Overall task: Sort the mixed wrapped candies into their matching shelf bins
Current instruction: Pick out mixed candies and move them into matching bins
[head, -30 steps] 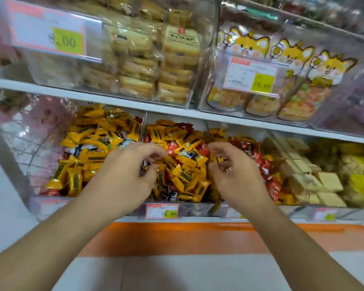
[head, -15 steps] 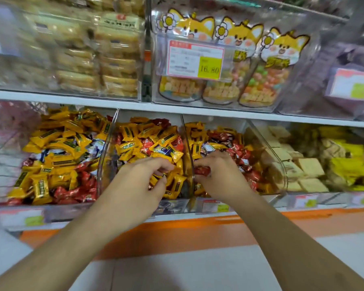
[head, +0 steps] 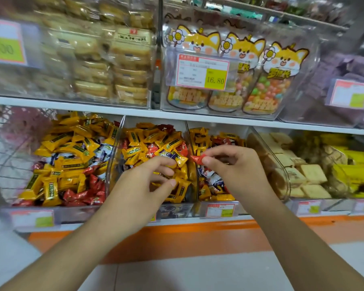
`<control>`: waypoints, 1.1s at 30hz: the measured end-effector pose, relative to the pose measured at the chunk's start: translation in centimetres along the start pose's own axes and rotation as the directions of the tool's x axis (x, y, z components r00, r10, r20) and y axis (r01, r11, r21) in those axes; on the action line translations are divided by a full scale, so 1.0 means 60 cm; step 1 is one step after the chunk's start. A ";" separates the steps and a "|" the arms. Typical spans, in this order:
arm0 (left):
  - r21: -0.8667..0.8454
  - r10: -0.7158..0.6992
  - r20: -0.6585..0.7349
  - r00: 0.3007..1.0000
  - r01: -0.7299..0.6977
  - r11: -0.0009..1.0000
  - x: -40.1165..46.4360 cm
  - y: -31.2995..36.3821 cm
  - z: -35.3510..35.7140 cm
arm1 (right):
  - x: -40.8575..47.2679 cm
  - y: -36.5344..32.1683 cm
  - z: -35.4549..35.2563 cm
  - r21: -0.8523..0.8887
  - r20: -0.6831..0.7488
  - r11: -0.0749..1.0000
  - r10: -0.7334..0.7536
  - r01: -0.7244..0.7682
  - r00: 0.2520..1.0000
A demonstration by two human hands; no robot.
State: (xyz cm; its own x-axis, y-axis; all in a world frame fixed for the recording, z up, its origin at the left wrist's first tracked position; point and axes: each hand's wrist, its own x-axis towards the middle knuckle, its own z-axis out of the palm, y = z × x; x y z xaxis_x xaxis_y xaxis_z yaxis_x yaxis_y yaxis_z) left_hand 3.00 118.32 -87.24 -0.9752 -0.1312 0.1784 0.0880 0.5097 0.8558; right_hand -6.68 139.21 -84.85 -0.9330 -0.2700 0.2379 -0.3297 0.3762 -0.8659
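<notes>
The right hand (head: 235, 169) pinches a small red wrapped candy (head: 197, 159) above the clear plastic divider (head: 192, 164) between two bins; left of it, the left hand (head: 143, 185) reaches, fingers loosely curled and holding nothing, into the yellow wrapped candies (head: 155, 143).

The right hand (head: 235, 166) has lifted a small red wrapped candy (head: 197, 159) out of the clear plastic bin (head: 267, 156), pinching it above the pile.

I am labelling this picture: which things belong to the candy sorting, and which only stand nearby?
Job: right hand pinching red candy; left hand over middle bin; left bin; right bin.
Nearby: fox bags; biscuit packs; price tag.
</notes>
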 end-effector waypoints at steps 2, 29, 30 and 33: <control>-0.163 -0.055 0.018 0.998 0.058 0.985 -0.001 0.008 -0.008 | -0.017 -0.024 0.023 0.070 0.079 0.998 -0.016 0.010 0.997; 0.305 -0.131 -0.171 0.977 0.178 0.936 -0.009 -0.083 -0.210 | -0.007 -0.068 0.203 -0.166 0.317 0.977 -0.077 0.136 0.945; 0.329 -0.091 -0.164 0.982 0.141 0.934 -0.009 -0.071 -0.198 | -0.008 -0.057 0.181 -0.184 0.292 0.977 -0.055 0.112 0.955; 0.358 0.009 -0.119 0.993 0.034 0.933 -0.007 -0.043 -0.156 | -0.003 -0.023 0.108 -0.219 0.194 0.974 -0.015 0.058 0.981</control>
State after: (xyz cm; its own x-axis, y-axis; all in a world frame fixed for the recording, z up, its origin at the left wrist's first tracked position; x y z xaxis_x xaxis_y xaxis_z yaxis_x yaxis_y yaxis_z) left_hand 5.12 109.09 -84.97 -0.9432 -0.2267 0.2428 -0.0240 0.7754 0.6310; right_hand -5.10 132.98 -86.59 -0.8822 -0.4426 0.1608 -0.4070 0.5450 -0.7330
